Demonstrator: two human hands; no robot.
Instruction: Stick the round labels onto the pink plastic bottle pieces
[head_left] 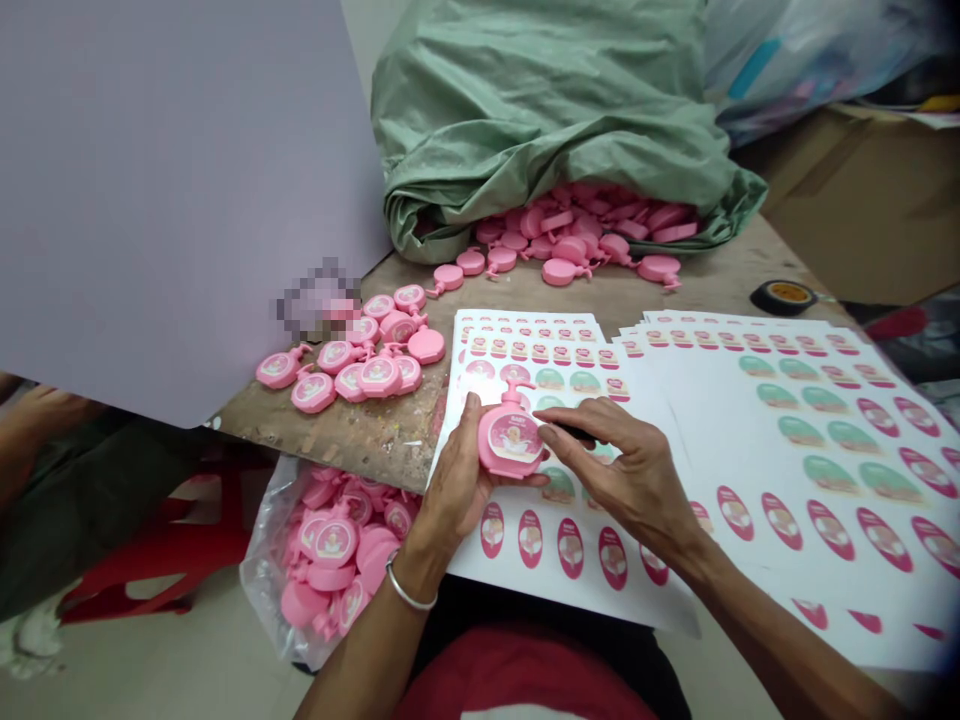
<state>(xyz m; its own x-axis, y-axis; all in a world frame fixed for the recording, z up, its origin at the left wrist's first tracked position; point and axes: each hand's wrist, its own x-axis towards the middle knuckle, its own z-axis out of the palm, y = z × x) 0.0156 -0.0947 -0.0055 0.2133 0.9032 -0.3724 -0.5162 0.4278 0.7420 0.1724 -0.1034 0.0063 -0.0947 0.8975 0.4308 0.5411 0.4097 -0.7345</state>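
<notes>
My left hand point(457, 475) is wrapped round a small pink pump bottle point(511, 462), held upright above the sticker sheets. A pink oval label with a picture and the word BABY covers the bottle's front. At the label's right edge are the thumb and forefinger of my right hand point(626, 460). A thin dark tool point(576, 431) lies in the right hand's fingers; its exact kind is hidden. Beneath both hands spread printed sticker sheets point(679, 420) with green, pink and red-white stickers, some spots bare white.
Labelled pink bottles point(379, 376) cluster on the table's left. Unlabelled ones point(577, 235) spill from a green cloth sack point(555, 110) behind. A clear bag point(262, 560) of bottles hangs low left. Black tape point(784, 296) lies right. A lilac-grey surface point(172, 180) blocks the upper left; another person's arm point(37, 425) shows below.
</notes>
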